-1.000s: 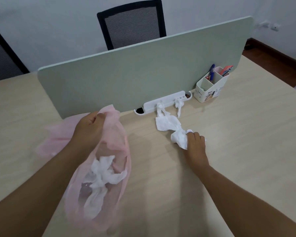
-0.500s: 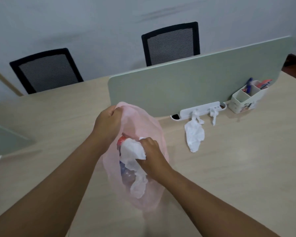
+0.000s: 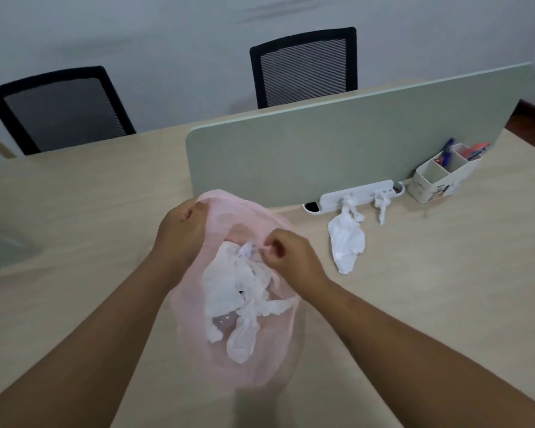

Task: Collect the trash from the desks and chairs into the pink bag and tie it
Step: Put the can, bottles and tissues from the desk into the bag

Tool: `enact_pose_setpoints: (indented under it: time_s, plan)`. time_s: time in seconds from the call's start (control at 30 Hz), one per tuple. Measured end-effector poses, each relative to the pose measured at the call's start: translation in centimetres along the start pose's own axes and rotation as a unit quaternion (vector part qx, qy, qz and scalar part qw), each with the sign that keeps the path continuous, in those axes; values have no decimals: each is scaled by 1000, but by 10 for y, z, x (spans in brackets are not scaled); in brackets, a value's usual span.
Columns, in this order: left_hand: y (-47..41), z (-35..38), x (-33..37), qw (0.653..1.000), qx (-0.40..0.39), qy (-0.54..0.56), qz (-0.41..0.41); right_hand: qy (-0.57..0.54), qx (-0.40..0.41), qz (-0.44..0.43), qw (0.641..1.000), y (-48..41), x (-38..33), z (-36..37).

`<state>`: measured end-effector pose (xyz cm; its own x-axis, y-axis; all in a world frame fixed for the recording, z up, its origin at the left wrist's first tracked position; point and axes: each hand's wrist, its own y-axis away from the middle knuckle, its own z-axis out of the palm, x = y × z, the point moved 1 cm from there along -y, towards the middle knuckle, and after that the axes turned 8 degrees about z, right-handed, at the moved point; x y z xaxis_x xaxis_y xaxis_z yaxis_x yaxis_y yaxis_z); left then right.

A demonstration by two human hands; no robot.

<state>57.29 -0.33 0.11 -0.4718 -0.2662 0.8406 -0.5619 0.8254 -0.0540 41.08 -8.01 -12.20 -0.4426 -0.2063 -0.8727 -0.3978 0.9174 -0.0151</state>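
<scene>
The thin pink bag (image 3: 260, 362) hangs in front of me over the desk, with crumpled white tissues (image 3: 238, 285) and something clear showing through it. My left hand (image 3: 183, 236) grips the bag's rim at its far left side. My right hand (image 3: 291, 257) pinches the rim at the near right of the opening, fingers curled. A crumpled white tissue (image 3: 348, 245) lies on the desk to the right of the bag, trailing up to the white power strip (image 3: 357, 196). A smaller white scrap (image 3: 382, 206) hangs from the strip.
A pale green divider panel (image 3: 352, 137) stands across the light wood desk (image 3: 445, 288). A white pen holder (image 3: 439, 177) with pens sits at its right end. Two black mesh chairs (image 3: 305, 66) (image 3: 59, 109) stand behind the desk against the wall.
My right hand carried a tissue from the desk into the bag, let it go and now pinches the bag's rim. The view has shifted left, bringing the second chair into sight.
</scene>
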Motion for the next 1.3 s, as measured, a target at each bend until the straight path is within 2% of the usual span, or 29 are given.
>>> enact_pose_setpoints:
  time_s: [0.07, 0.13, 0.2, 0.3, 0.37, 0.4, 0.53, 0.63, 0.87, 0.97, 1.07, 1.17, 1.3]
  plan:
    - [-6, 16, -2, 1000, -7, 11, -11, -5, 87, 62, 994, -9, 19, -30]
    - [-11, 31, -3, 1000, -16, 7, -11, 87, 138, 101, 981, -22, 45, -55]
    - [-15, 44, -6, 999, -32, 1, -11, 216, 121, 164, 955, -33, 74, -72]
    - [-22, 58, -11, 998, -55, 6, -6, 303, 43, 238, 922, -42, 112, -85]
    - [-28, 67, -12, 998, -64, 5, -10, 358, 21, 227, 905, -48, 131, -84]
    - [-31, 72, -11, 998, -67, 2, -14, 364, 35, 202, 908, -52, 136, -83]
    - [-38, 87, -8, 997, -74, 4, -6, 338, 165, 99, 921, -76, 144, -91]
    - [-44, 97, -8, 996, -85, 0, -6, 351, 144, 72, 923, -107, 160, -99]
    - [-55, 119, -10, 996, -86, 0, -16, 334, 39, 104, 936, -126, 173, -112]
    - [-57, 123, -13, 996, -88, -1, -19, 259, 97, 128, 952, -119, 170, -122]
    - [-56, 123, -15, 996, -88, 1, -25, 252, 169, 163, 939, -119, 175, -131]
    - [-57, 123, -16, 996, -84, 2, -21, 260, 148, 243, 923, -128, 189, -139]
    - [-57, 120, -12, 997, -83, 3, -8, 227, 143, 253, 930, -121, 188, -145]
